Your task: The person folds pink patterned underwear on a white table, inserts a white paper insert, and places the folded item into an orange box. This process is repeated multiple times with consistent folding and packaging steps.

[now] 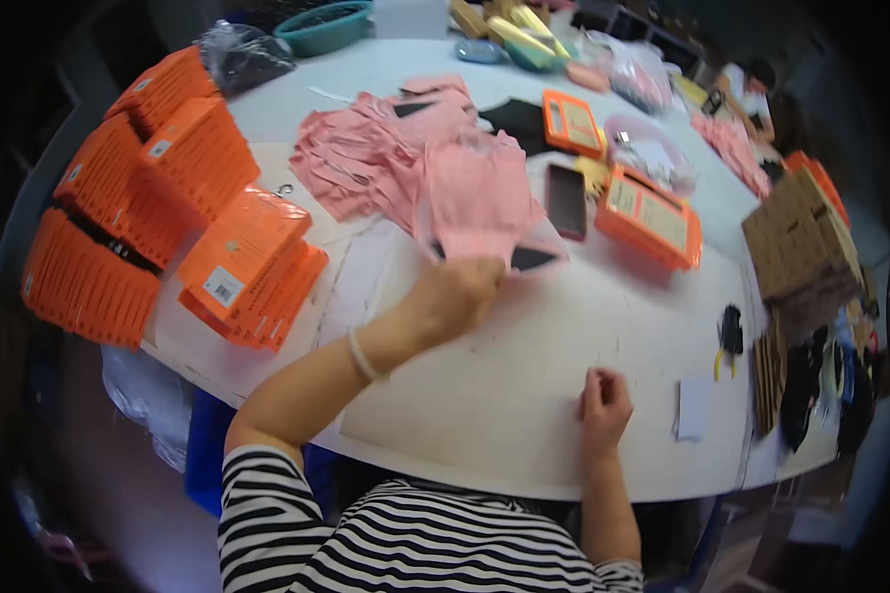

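Observation:
My left hand (465,294) is closed on the near edge of a pink folded garment (477,193). The garment is slightly blurred, has a dark panel showing at its lower corners, and seems to be in a clear plastic sleeve. Beyond it and to the left lies a loose heap of pink garments (351,158). My right hand (603,400) rests low over the white table, its fingers curled in, with nothing showing in them. A dark-screened phone (566,202) lies right of the garment, beside an orange package (653,215).
Stacks of orange packages (99,277) stand at the left, with a shorter pile (242,262) nearer me. Cardboard boxes (799,237) stand at the right. Small yellow-handled snips (729,341) and a white card stack (691,409) lie nearby. Another person (752,94) sits at the far right.

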A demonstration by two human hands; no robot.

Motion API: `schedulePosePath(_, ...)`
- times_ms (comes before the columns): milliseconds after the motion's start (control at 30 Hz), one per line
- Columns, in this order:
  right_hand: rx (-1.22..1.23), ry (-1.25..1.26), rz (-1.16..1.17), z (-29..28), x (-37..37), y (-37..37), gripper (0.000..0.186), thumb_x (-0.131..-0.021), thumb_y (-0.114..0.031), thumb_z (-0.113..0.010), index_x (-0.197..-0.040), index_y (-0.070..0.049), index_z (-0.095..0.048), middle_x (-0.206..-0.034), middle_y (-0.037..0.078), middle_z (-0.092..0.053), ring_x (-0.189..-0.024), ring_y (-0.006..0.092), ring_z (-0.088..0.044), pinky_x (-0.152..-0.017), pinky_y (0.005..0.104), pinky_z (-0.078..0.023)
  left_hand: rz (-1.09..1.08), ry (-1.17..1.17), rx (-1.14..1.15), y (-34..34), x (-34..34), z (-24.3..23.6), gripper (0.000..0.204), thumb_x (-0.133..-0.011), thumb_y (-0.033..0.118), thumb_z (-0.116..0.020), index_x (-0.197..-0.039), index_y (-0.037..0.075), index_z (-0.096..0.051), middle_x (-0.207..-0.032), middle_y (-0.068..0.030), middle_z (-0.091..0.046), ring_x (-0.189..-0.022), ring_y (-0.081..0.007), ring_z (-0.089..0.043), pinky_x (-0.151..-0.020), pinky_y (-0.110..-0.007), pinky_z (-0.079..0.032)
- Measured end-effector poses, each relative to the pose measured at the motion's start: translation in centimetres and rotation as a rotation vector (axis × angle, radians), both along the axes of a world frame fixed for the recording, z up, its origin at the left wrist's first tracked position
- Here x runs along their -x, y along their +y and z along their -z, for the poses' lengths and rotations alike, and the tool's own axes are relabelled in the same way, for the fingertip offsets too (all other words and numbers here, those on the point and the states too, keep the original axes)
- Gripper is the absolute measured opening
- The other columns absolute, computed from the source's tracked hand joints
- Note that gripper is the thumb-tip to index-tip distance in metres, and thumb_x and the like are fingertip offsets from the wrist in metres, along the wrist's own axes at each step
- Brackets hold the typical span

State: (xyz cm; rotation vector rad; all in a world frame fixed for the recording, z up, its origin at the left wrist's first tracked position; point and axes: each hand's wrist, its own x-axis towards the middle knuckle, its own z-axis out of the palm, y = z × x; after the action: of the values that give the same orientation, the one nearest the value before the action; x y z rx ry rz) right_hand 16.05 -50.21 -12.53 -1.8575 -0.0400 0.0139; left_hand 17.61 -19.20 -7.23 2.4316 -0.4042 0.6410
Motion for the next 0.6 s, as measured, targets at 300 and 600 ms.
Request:
schedulePosePath(300, 0.232, -0.363, -0.364, -4.2, -2.2, -1.6, 0.017, -0.093, -0.003, -0.069, -0.111, -0.001, -0.069, -0.105, 0.012, -0.070, -0.090, 0.0226, -0.067, -0.081, 0.0322, -0.053, 0.344, 0.447, 0.054, -5.8, 11.2, -2.2, 0.029, -0.089, 0.021, -0.074, -0.111, 0.004, -0.069, -0.107, -0.0142, -0.071, -0.091, -0.0327, -0.070, -0.080, -0.042, -0.056)
schedulePosePath(600, 0.513, -0.653, -0.619, -3.1, -6.3, 2.5, 0.032, -0.082, -0.005, -0.075, -0.114, -0.007, -0.071, -0.117, 0.010, -0.065, -0.116, 0.0300, -0.058, -0.097, 0.0399, -0.049, 0.275, 0.223, -0.087, -2.0, 3.4, 1.9, 0.033, -0.082, 0.000, -0.072, -0.115, 0.003, -0.069, -0.116, -0.0137, -0.065, -0.108, -0.0330, -0.062, -0.091, -0.041, -0.052)
